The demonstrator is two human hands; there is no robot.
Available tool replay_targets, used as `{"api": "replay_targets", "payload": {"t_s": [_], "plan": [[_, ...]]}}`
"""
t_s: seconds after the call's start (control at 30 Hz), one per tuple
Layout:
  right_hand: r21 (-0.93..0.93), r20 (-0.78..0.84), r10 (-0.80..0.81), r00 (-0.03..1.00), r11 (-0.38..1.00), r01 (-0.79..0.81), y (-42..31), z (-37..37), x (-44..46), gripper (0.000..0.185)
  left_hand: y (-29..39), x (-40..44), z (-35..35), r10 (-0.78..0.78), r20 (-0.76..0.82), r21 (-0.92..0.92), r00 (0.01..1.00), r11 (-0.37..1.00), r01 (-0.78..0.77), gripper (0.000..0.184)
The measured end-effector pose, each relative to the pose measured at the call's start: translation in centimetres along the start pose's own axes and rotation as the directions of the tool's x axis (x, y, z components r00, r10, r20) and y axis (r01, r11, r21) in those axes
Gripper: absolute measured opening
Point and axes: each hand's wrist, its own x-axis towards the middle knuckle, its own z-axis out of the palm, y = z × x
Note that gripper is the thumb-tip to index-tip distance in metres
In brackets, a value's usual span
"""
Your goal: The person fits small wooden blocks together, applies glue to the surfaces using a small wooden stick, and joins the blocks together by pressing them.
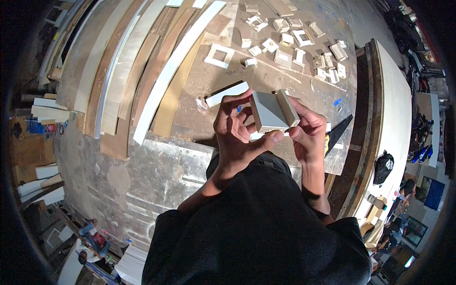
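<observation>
Above the surface (pixel 285 80), left hand (pixel 234 127) and right hand (pixel 309 131) clamp a two-walled wooden piece (pixel 274 114), grey panel (pixel 267 108) between

Grey-faced wooden piece (pixel 269 110), raised sides, held tilted

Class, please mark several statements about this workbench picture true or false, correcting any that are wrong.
1. The left hand and right hand both touch the grey-faced wooden piece. True.
2. The long boards lie to the person's right. False: the long boards lie to the left.
3. The rectangular wooden frame has an open middle. True.
4. The small wooden parts form one neat stack. False: the small wooden parts are scattered over the tabletop.
5. The person wears a black top. True.
</observation>
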Motion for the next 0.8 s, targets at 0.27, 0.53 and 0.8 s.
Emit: {"api": "replay_targets", "payload": {"t_s": [0.27,0.53,0.8], "plan": [[0.007,-0.005,-0.004,1.000,1.000,0.004,-0.05,-0.08,0.06,0.068,-0.18,0.35,-0.23,0.034,0.058,-0.029,0.998,0.999,-0.032,0.082],[0.030,-0.005,0.010,1.000,1.000,-0.010,-0.03,-0.24,0.01,0.067,-0.32,0.46,-0.23,0.056,0.081,-0.005,0.995,0.998,-0.055,0.082],[0.044,-0.016,0.007,1.000,0.999,-0.006,0.15,-0.34,0.04,0.065,-0.41,0.56,-0.38,0.057,0.099,0.024,0.993,0.998,-0.060,0.082]]}}
